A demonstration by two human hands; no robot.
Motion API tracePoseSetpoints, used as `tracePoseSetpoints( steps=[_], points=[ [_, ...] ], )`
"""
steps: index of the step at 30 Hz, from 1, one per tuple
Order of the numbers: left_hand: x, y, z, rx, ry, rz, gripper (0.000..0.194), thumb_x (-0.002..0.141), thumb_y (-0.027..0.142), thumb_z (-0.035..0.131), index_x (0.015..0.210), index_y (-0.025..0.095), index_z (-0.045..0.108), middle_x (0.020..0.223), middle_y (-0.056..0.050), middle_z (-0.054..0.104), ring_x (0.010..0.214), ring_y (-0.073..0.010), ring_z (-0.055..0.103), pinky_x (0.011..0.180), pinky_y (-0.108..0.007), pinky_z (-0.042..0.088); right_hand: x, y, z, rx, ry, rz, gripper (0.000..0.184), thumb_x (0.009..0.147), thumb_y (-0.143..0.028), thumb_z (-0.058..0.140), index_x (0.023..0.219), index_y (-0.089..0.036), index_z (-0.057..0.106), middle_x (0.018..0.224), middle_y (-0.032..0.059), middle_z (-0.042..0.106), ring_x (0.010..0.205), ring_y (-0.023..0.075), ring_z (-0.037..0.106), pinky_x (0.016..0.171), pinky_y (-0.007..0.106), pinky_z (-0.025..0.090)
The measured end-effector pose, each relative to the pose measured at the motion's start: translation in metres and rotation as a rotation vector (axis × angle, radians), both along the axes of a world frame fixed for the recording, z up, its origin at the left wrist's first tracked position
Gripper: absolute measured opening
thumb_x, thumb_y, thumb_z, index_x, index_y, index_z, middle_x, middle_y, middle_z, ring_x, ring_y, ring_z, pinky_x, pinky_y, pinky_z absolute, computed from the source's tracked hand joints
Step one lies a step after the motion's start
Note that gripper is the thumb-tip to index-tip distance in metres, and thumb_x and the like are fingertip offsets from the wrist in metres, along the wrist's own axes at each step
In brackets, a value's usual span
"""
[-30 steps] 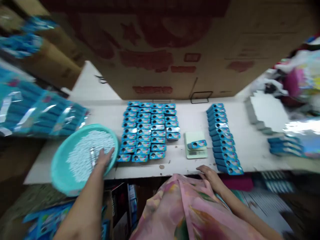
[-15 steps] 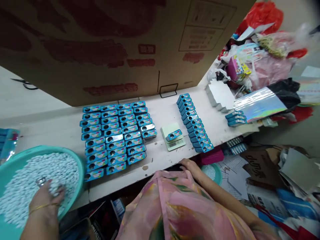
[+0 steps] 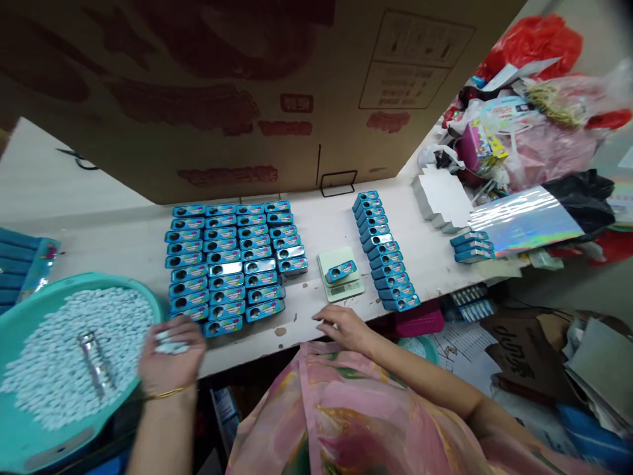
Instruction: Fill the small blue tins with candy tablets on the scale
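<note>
My left hand is cupped palm-up over the rim of a teal basin, closed around a handful of small white pellets. The basin is full of white pellets with a metal scoop lying in them. My right hand rests on the table's front edge, fingers loosely spread, holding nothing. Just beyond it a pale green scale carries one blue tin. A block of several blue tins lies between the basin and the scale.
A row of blue tins runs right of the scale. A big cardboard box walls off the table's back. White folded cartons, a holographic sheet and bags of clutter sit at the right. Scissors lie far left.
My left hand has lifted out of the pellets with a handful and moved right over the basin's rim. My right hand slid left along the table edge toward the scale.
</note>
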State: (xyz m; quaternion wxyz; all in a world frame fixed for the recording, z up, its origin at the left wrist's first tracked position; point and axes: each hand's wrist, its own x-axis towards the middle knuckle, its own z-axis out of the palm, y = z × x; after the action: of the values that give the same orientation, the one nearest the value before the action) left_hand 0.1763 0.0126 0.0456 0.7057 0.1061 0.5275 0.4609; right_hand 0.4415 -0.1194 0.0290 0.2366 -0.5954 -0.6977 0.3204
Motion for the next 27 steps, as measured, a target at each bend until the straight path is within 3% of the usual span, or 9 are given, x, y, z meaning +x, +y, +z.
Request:
tracePoseSetpoints(
  steps=[2,4,8,13,17,22,27],
  points=[
    [0.045,-0.025,-0.008,-0.128,-0.212,0.060,0.023,0.080,0.022,0.033,0.061,0.019,0.046,0.053,0.002,0.053,0.048,-0.0047,0.049,0.046,-0.013,0.044,-0.016,0.017,0.019,0.136,-0.005,0.132,0.022,0.082,-0.025,0.043,0.101,-0.018,0.051,0.094,0.0042,0.057,0.088,0.0121,0.051,0.078,0.024,0.041],
    [0.084,-0.047,-0.019,-0.292,-0.252,0.018,0.024,0.080,0.019,0.034,0.062,0.018,0.050,0.060,-0.001,0.058,0.062,-0.0087,0.056,0.058,-0.020,0.049,-0.027,0.028,0.029,0.217,-0.125,0.247,0.024,0.082,-0.024,0.042,0.105,-0.019,0.048,0.102,0.0055,0.054,0.093,0.0153,0.048,0.079,0.027,0.042],
    [0.132,-0.071,-0.041,-0.425,-0.358,-0.143,0.027,0.081,0.021,0.033,0.085,0.014,0.058,0.074,-0.007,0.063,0.080,-0.0133,0.059,0.070,-0.025,0.048,-0.029,0.033,0.015,0.193,-0.413,0.296,0.029,0.079,-0.014,0.042,0.107,-0.012,0.044,0.110,0.0128,0.047,0.096,0.0212,0.044,0.070,0.031,0.045],
    [0.160,-0.080,-0.052,-0.430,-0.403,-0.112,0.028,0.081,0.023,0.034,0.094,0.014,0.057,0.083,-0.008,0.064,0.084,-0.0158,0.058,0.074,-0.030,0.047,-0.003,0.025,-0.014,0.157,-0.489,0.344,0.023,0.079,-0.010,0.042,0.101,-0.009,0.048,0.102,0.0137,0.050,0.093,0.0215,0.045,0.070,0.032,0.044],
    [0.179,-0.084,-0.056,-0.421,-0.427,-0.058,0.023,0.079,0.017,0.037,0.084,0.011,0.059,0.072,-0.006,0.063,0.071,-0.0129,0.060,0.066,-0.026,0.049,0.029,0.028,-0.024,0.097,-0.320,0.317,0.022,0.079,-0.011,0.044,0.099,-0.013,0.051,0.094,0.0083,0.053,0.085,0.0152,0.050,0.071,0.026,0.042],
    [0.197,-0.078,-0.062,-0.367,-0.534,-0.042,0.022,0.078,0.014,0.038,0.078,0.007,0.059,0.073,-0.011,0.063,0.072,-0.0167,0.060,0.064,-0.030,0.050,0.064,0.040,-0.027,0.069,-0.079,0.191,0.012,0.078,-0.014,0.048,0.085,-0.016,0.058,0.083,0.0032,0.056,0.078,0.0106,0.052,0.071,0.020,0.040],
    [0.202,-0.065,-0.061,-0.299,-0.545,-0.056,0.022,0.076,0.014,0.040,0.077,0.005,0.060,0.078,-0.014,0.064,0.081,-0.0208,0.059,0.074,-0.036,0.048,0.080,0.056,-0.018,0.086,-0.132,0.073,0.013,0.077,-0.013,0.047,0.084,-0.015,0.059,0.081,0.0032,0.057,0.079,0.0111,0.052,0.071,0.019,0.039]
  ],
)
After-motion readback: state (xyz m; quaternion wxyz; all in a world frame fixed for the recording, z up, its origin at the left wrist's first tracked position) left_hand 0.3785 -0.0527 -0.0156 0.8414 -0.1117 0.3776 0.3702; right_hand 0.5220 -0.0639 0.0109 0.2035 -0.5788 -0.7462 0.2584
